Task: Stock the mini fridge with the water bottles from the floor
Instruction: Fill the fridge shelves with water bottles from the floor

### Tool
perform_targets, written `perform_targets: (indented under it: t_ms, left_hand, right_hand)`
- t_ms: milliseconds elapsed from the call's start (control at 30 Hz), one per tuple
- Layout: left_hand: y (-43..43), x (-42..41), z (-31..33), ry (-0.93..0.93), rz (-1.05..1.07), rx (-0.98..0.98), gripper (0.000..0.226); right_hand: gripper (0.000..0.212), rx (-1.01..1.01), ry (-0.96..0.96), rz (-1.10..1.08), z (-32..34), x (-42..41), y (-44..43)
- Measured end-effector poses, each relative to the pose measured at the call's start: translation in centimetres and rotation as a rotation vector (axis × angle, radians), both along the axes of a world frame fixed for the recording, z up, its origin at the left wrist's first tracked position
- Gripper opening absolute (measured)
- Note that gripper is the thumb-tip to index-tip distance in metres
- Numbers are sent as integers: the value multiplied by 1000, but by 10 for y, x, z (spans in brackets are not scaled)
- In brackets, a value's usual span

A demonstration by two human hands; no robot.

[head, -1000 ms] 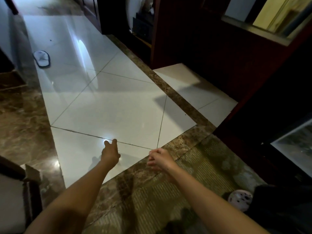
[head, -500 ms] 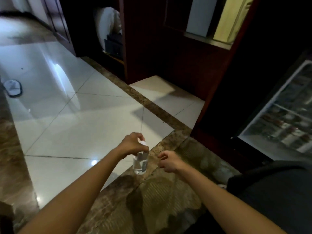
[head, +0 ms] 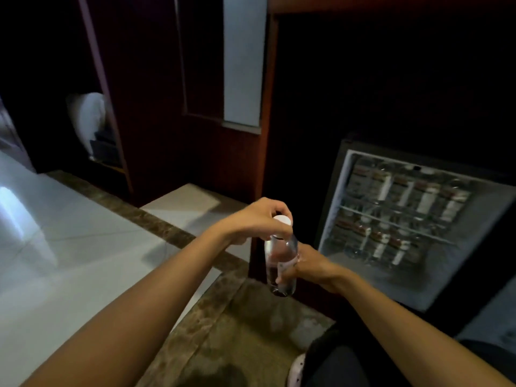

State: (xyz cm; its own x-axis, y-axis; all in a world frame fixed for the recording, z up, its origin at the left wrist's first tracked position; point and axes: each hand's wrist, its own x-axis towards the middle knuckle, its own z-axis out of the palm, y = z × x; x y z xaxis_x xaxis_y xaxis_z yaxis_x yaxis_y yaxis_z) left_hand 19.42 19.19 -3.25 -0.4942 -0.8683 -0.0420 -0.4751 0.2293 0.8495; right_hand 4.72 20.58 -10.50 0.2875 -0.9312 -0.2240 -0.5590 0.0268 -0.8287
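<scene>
Dim tiled floor (head: 83, 247) lies left, the open mini fridge (head: 335, 202) right. We hold the water bottle (head: 280, 265) upright before it, left hand (head: 258, 219) pinching the cap (head: 282, 220), right hand (head: 311, 263) gripping its body, likely for shelving.

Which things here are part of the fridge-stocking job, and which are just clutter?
Job: water bottle, gripped by left hand at its top and right hand round the body; open mini fridge; bottles already on its shelves.
Lying about: white bundle at left; slipper.
</scene>
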Motion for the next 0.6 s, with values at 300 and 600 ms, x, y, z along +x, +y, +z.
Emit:
perform_targets:
  t_ms: [300,600]
  left_hand:
    - [-32,-140,27,-369,220,-264,29]
    - [-72,-239,2,-499,-410,-381,23]
  right_hand:
    - [52,-312,-51,-466,-4,-100,-16]
    - [53,-56,-144,-347,-23,-209,-30]
